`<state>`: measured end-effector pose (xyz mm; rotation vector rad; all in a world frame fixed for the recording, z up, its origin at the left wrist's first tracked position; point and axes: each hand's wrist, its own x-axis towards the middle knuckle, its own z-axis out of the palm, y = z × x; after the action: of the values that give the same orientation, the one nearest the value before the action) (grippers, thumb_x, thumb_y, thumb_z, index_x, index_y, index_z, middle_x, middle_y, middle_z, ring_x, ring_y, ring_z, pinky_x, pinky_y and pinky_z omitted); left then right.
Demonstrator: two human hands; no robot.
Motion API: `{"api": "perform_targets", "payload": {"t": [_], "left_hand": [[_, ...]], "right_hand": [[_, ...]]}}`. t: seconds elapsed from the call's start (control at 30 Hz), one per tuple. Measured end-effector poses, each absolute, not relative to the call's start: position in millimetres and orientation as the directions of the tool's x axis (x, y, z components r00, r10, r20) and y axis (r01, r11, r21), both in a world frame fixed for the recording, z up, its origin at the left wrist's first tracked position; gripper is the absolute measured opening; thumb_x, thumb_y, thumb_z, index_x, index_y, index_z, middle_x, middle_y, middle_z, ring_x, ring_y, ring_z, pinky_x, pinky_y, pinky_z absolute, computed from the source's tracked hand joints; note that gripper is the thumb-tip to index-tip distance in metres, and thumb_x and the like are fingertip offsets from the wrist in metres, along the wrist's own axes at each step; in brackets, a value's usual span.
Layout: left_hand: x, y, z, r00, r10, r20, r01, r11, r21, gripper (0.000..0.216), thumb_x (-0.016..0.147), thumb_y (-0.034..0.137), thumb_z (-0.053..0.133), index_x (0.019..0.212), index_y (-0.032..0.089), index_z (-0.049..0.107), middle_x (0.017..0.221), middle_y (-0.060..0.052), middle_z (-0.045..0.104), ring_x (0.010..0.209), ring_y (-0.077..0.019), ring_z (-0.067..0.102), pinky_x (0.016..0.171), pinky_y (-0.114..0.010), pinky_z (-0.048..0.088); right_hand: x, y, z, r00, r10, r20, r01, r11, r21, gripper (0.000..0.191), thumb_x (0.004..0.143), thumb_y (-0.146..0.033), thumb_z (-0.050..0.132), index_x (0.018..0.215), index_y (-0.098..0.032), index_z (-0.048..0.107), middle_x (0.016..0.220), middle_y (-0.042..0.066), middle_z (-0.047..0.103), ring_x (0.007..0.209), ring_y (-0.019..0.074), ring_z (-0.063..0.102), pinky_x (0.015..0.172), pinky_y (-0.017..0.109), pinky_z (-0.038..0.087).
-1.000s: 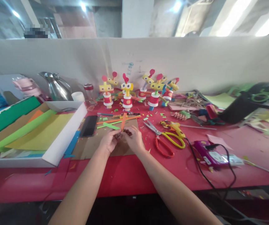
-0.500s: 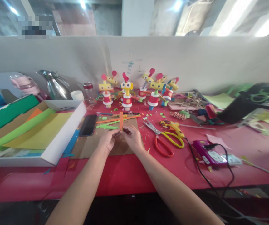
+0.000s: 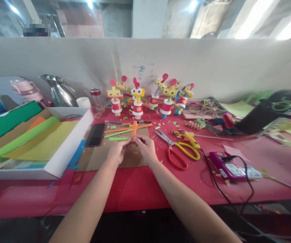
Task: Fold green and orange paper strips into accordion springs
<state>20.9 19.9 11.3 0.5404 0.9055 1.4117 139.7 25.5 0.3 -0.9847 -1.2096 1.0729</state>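
Note:
Above a piece of brown cardboard (image 3: 92, 162), both hands meet fingertip to fingertip over two paper strips. An orange paper strip (image 3: 134, 127) stands upright from the pinch, and a green paper strip (image 3: 118, 139) points out to the left, roughly at right angles to it. My left hand (image 3: 117, 152) has its fingers closed where the strips meet. Thumb and fingers of my right hand (image 3: 147, 147) pinch the lower end of the orange strip. The exact join is hidden by my fingertips. More orange strips (image 3: 115, 130) and small paper coils lie on the cardboard just beyond.
Left are a phone (image 3: 95, 135) and a white box (image 3: 67, 148) of coloured paper. Scissors (image 3: 176, 148), a yellow glue gun (image 3: 189, 138) and a purple power strip (image 3: 228, 165) with cords lie right. Several paper-cup figures (image 3: 137, 108) stand at the back.
The orange strip has shifted slightly right and the green strip has swung nearer to level. My right fingers have moved up a little on the strips.

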Motion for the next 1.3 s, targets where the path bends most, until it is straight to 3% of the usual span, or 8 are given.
{"api": "perform_targets", "payload": {"t": [0.3,0.57,0.67,0.83,0.97,1.1,1.3], "left_hand": [[27,12,22,-0.130,0.986,-0.101,-0.541,0.015,0.841,0.024,0.049,0.012,0.082,0.067,0.013,0.065,0.064,-0.001,0.068,0.061,-0.0135,0.063,0.062,-0.025,0.047],[18,22,13,-0.124,0.971,-0.203,-0.635,0.079,0.768,0.024,0.050,0.007,0.078,0.068,0.012,0.065,0.061,0.000,0.067,0.056,-0.0103,0.061,0.055,-0.021,0.044],[16,23,14,-0.127,0.968,-0.216,-0.667,0.078,0.741,0.022,0.052,0.004,0.075,0.069,0.012,0.064,0.059,0.000,0.065,0.054,-0.0090,0.059,0.053,-0.020,0.043],[18,21,14,-0.108,0.967,-0.230,-0.644,0.108,0.757,0.023,0.050,0.004,0.077,0.067,0.011,0.064,0.060,-0.001,0.064,0.054,-0.0095,0.058,0.053,-0.021,0.043],[20,18,12,-0.128,0.977,-0.173,-0.623,0.056,0.780,0.027,0.046,0.009,0.081,0.066,0.013,0.063,0.064,0.000,0.065,0.059,-0.0105,0.060,0.058,-0.023,0.044],[24,13,17,-0.166,0.980,-0.110,-0.552,0.000,0.834,0.028,0.044,0.011,0.082,0.065,0.014,0.063,0.061,0.001,0.064,0.058,-0.0109,0.059,0.060,-0.025,0.043],[40,14,34,-0.213,0.949,-0.232,-0.587,0.066,0.807,0.019,0.049,0.010,0.075,0.063,0.014,0.064,0.061,-0.001,0.064,0.058,-0.0129,0.059,0.063,-0.028,0.046]], "right_hand": [[140,29,-9,0.060,0.970,0.236,-0.106,0.241,-0.965,0.022,0.074,-0.037,0.064,0.082,-0.017,0.071,0.075,0.003,0.069,0.067,0.0165,0.064,0.062,0.027,0.051],[138,27,-7,-0.024,0.957,0.291,-0.168,0.283,-0.944,0.023,0.076,-0.034,0.063,0.091,-0.019,0.070,0.089,0.005,0.068,0.079,0.0186,0.065,0.072,0.030,0.054],[138,27,-9,-0.040,0.922,0.384,-0.073,0.381,-0.922,0.025,0.073,-0.031,0.067,0.097,-0.021,0.069,0.088,0.004,0.066,0.081,0.0185,0.065,0.074,0.031,0.054],[140,26,-8,-0.009,0.867,0.497,0.200,0.489,-0.849,0.010,0.077,-0.026,0.064,0.084,-0.020,0.069,0.077,0.003,0.062,0.069,0.0157,0.062,0.063,0.026,0.051],[143,24,-6,-0.009,0.842,0.539,0.271,0.521,-0.809,0.007,0.078,-0.022,0.061,0.083,-0.020,0.067,0.077,0.002,0.061,0.070,0.0154,0.061,0.062,0.025,0.049],[143,22,-7,-0.003,0.843,0.538,0.248,0.522,-0.816,0.010,0.081,-0.023,0.058,0.085,-0.020,0.067,0.076,0.003,0.061,0.071,0.0160,0.061,0.065,0.026,0.049],[142,25,-10,0.093,0.898,0.430,0.146,0.414,-0.898,0.016,0.080,-0.032,0.060,0.087,-0.019,0.067,0.076,0.004,0.065,0.071,0.0178,0.062,0.068,0.031,0.050]]}}
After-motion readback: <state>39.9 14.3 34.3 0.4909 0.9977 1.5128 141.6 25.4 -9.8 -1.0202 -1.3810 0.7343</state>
